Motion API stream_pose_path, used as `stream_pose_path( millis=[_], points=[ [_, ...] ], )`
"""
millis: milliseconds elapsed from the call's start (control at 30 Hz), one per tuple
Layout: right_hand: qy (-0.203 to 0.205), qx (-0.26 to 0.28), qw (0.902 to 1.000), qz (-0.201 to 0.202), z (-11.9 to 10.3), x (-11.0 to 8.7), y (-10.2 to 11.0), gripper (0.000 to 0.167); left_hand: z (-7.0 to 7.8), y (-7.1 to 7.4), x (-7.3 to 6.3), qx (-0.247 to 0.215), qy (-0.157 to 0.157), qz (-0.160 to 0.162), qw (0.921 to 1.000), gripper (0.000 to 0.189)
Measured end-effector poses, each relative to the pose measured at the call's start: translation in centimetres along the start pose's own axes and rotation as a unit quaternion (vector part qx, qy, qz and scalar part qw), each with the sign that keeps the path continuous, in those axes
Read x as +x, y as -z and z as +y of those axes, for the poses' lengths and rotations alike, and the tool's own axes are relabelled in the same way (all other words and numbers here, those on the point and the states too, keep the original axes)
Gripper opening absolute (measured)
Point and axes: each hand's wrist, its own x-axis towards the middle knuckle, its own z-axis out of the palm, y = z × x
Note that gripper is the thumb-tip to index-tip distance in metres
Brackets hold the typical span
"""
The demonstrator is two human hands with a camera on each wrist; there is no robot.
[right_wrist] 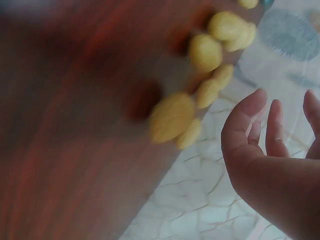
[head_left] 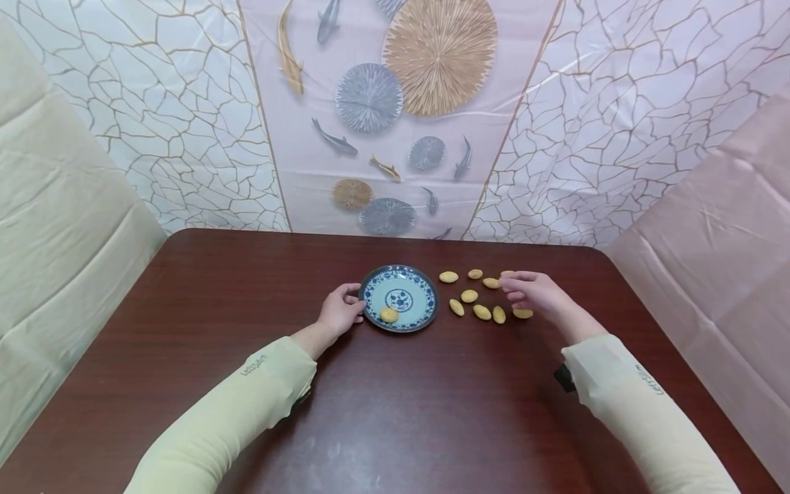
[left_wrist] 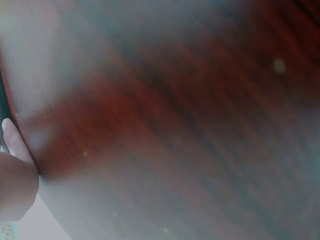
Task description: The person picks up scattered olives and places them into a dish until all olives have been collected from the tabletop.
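Left sleeve: Dark lettering, slanting upward from left to right across the pale fabric of the forearm, appears to read "LetsSlim"; its middle letters are too small to confirm.
Right sleeve: What looks like the same word, "LetsSlim", slants downward from left to right along the forearm in similar dark type, its ending, "Slim," the clearer part.

Head view faces forward-down; nearer wrist views share its table.
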Motion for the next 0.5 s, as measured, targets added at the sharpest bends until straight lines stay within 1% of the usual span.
stream_pose_path(
  millis=[100,267,500],
  points=[
    [-0.013,0.006,0.9998,0.011,0.8,-0.3,0.7,0.054,0.0,0.0,0.0,0.001,0.001,0.000,1.0000,0.042],
    [-0.026,0.020,0.9991,0.024,2.1,-0.4,1.7,0.041,-0.1,0.0,0.0,0.005,0.002,0.003,1.0000,0.041],
    [-0.036,0.002,0.9983,0.046,3.6,-0.3,2.4,0.041,0.0,-0.1,0.0,0.004,0.001,0.004,1.0000,0.041]
  ],
)
